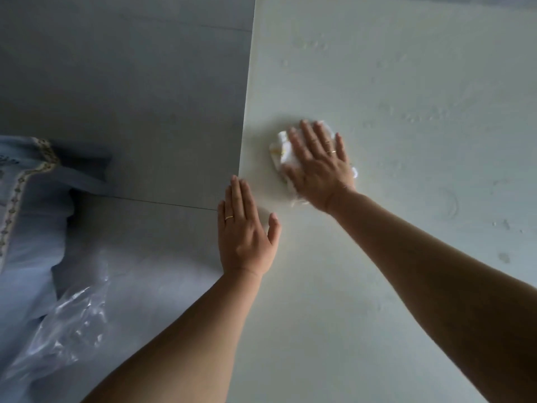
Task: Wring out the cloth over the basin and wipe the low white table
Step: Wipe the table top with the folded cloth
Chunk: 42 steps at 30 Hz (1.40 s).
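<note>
1. My right hand (316,164) lay flat, fingers spread, palm down on the cloth (280,152). No pinch, no grip; just pressing it onto the low white table (377,286).
2. Cloth was bunched into a wad directly under that palm. Only its left fringe and a small bit by the wrist showed; the rest was hidden by the hand.
3. Cloth position: near the table's left edge, roughly mid-depth in the view, not quite touching the edge.
4. My left hand (245,228) was flat too, fingers held together, thumb out. It rested on the table edge just near-left of the cloth, apart from it, holding nothing. Looked like a brace.
5. Key relation: cloth already under the right hand, so no reach needed. Unwiped surface lay to the right and far side, where water marks and smears (421,117) showed well apart from the cloth.
6. Judgement: next stroke should go rightward/away from the edge, toward those marks. Right arm does it; left was nearer the edge but empty.
7. Basin not in view. Wringing step can't be checked; wet streaks suggest the cloth was damp.
8. Off the table to the left: grey floor tiles (130,82), pale blue fabric (26,199), clear plastic bag (66,321). Not involved.
</note>
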Each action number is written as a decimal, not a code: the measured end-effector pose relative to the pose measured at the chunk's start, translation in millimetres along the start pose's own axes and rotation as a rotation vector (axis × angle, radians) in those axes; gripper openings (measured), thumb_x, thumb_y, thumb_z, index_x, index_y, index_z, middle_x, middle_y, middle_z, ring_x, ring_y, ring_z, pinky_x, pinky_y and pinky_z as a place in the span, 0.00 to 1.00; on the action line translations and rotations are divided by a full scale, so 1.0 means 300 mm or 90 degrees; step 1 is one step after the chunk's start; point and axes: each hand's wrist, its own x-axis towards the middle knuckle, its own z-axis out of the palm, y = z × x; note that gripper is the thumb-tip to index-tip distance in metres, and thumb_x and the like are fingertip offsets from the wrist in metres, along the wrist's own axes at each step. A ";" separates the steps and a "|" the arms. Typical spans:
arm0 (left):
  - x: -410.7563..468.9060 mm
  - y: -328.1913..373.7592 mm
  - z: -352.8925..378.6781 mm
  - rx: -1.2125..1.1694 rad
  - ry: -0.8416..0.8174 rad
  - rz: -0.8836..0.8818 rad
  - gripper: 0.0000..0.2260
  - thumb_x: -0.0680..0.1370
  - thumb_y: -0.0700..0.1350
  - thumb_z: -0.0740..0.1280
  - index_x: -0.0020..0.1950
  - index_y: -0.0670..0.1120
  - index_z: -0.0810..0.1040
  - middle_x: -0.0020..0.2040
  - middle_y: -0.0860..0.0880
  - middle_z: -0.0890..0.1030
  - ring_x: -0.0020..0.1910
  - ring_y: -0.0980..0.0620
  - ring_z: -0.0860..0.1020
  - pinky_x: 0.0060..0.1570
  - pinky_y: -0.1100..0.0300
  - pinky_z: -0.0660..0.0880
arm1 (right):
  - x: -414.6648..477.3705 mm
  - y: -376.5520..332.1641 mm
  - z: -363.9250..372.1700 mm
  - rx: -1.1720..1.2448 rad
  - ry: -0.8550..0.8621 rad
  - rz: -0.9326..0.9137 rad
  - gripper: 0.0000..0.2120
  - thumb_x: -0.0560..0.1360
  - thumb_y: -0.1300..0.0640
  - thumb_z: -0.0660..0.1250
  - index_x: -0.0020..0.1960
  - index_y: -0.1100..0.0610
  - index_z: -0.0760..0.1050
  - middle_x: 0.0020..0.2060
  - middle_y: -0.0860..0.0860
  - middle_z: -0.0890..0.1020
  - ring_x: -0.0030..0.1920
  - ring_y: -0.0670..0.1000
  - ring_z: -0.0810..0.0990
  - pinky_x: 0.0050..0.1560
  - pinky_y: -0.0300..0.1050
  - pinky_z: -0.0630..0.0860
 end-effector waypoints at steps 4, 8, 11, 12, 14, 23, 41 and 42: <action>0.001 -0.001 0.004 0.013 -0.008 -0.004 0.34 0.76 0.56 0.49 0.77 0.38 0.50 0.78 0.40 0.52 0.76 0.43 0.56 0.74 0.49 0.54 | 0.078 0.062 -0.011 0.069 0.013 0.288 0.31 0.78 0.38 0.46 0.77 0.48 0.43 0.77 0.50 0.44 0.76 0.53 0.39 0.74 0.58 0.37; 0.002 0.005 0.000 0.023 -0.014 -0.008 0.35 0.75 0.57 0.49 0.77 0.37 0.53 0.77 0.38 0.56 0.75 0.41 0.58 0.74 0.48 0.54 | 0.097 -0.187 0.025 0.102 0.017 0.244 0.31 0.78 0.40 0.46 0.77 0.50 0.45 0.77 0.51 0.46 0.76 0.55 0.40 0.71 0.61 0.36; 0.000 0.006 -0.002 0.021 -0.006 -0.004 0.34 0.75 0.57 0.52 0.76 0.37 0.56 0.76 0.37 0.58 0.74 0.40 0.60 0.74 0.47 0.57 | 0.060 -0.286 0.037 0.054 -0.028 -0.019 0.29 0.79 0.40 0.45 0.77 0.48 0.44 0.77 0.48 0.46 0.76 0.52 0.40 0.72 0.57 0.35; 0.000 0.005 -0.003 0.018 -0.005 -0.007 0.34 0.75 0.57 0.52 0.76 0.37 0.56 0.76 0.37 0.58 0.74 0.40 0.60 0.74 0.47 0.57 | 0.071 -0.249 0.028 0.032 -0.034 -0.074 0.30 0.79 0.39 0.45 0.77 0.48 0.45 0.77 0.48 0.47 0.76 0.52 0.41 0.73 0.56 0.36; 0.002 0.005 -0.004 0.012 -0.007 -0.007 0.34 0.76 0.56 0.50 0.76 0.36 0.54 0.76 0.37 0.57 0.75 0.40 0.59 0.74 0.47 0.55 | 0.102 -0.122 0.009 0.011 -0.018 -0.085 0.32 0.78 0.37 0.47 0.77 0.49 0.46 0.77 0.48 0.49 0.77 0.51 0.43 0.73 0.56 0.39; 0.091 0.049 -0.014 -0.003 0.020 0.001 0.34 0.74 0.54 0.53 0.75 0.35 0.56 0.75 0.36 0.59 0.75 0.38 0.59 0.74 0.45 0.53 | 0.259 -0.039 -0.032 0.121 0.041 0.350 0.31 0.79 0.41 0.45 0.77 0.51 0.42 0.77 0.51 0.43 0.76 0.55 0.38 0.73 0.61 0.35; 0.416 0.163 -0.013 0.077 0.043 0.023 0.38 0.75 0.61 0.46 0.76 0.35 0.54 0.75 0.34 0.58 0.76 0.38 0.55 0.75 0.46 0.50 | 0.424 -0.112 -0.037 0.114 0.003 0.099 0.30 0.78 0.40 0.44 0.77 0.48 0.43 0.77 0.48 0.44 0.76 0.52 0.37 0.72 0.58 0.33; 0.415 0.163 -0.017 0.072 0.050 0.000 0.38 0.75 0.61 0.47 0.75 0.34 0.54 0.75 0.34 0.58 0.75 0.38 0.56 0.75 0.46 0.49 | 0.430 -0.114 -0.040 0.104 -0.005 0.047 0.29 0.78 0.40 0.44 0.77 0.47 0.43 0.77 0.47 0.44 0.76 0.52 0.37 0.72 0.57 0.32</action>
